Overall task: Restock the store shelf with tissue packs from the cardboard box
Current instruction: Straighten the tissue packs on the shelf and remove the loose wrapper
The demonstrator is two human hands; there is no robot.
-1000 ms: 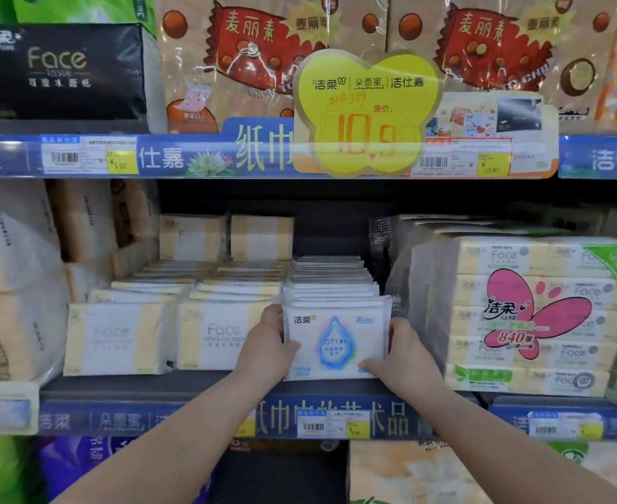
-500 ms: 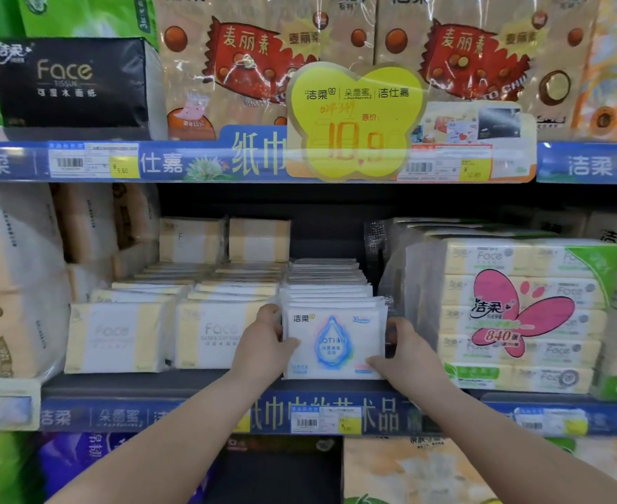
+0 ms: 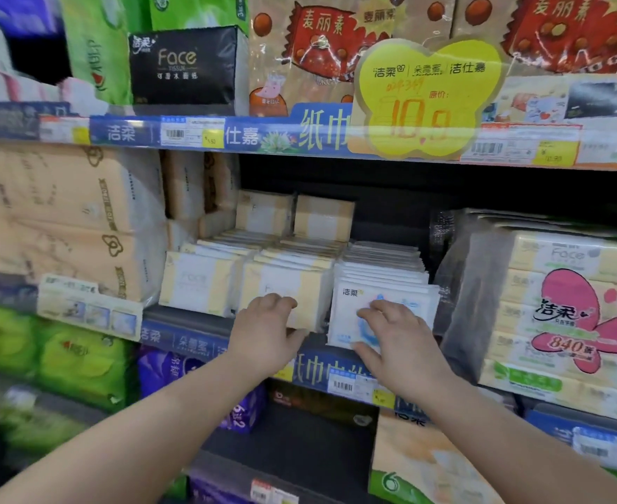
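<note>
A row of white tissue packs point(image 3: 383, 260) with a blue drop print stands on the middle shelf point(image 3: 176, 336). My right hand point(image 3: 398, 336) rests with spread fingers on the face of the front white pack point(image 3: 347, 314), thumb at its lower edge. My left hand point(image 3: 263, 329) is just left of it, in front of the front yellow-and-white Face pack point(image 3: 281, 281), with loosely curled fingers holding nothing. Whether it touches that pack I cannot tell. The cardboard box is out of view.
Another row of Face packs point(image 3: 198, 281) stands further left, beside big beige bundles point(image 3: 63, 220). A large wrapped Face bundle with a pink butterfly point(image 3: 568, 307) fills the right. A yellow price sign point(image 3: 423, 100) hangs from the upper shelf rail point(image 3: 256, 136). Blurred packs fill the shelf below.
Both hands have let go of the front white pack's sides. The left hand moved left to the Face pack, the right hand slid onto the pack's face. The view swung left.
</note>
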